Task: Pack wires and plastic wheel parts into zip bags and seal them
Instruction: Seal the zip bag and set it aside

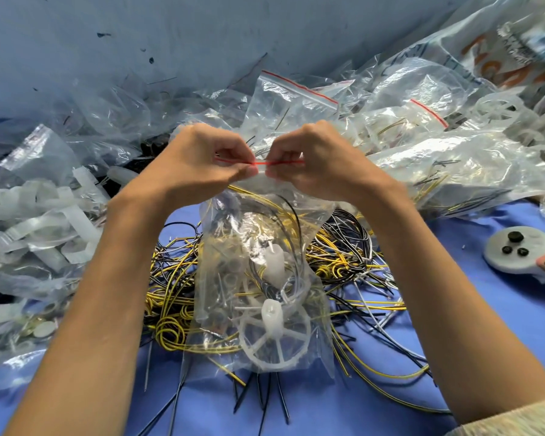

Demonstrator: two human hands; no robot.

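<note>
Blue table (491,357) carried a heap of clear bags (422,146) along its far side and a wire tangle (343,256) at centre. Zip bag (230,278) hung over the tangle, wires and white wheel (274,338) inside. Left hand (199,162) and right hand (315,158) each pinched its red seal strip (265,163), fingertips nearly meeting.

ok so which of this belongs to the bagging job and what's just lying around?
Job: left hand and right hand, pinching the zip bag at its red seal; wheel part inside it; loose wires underneath.
Lying about: white controller; printed sack.
</note>
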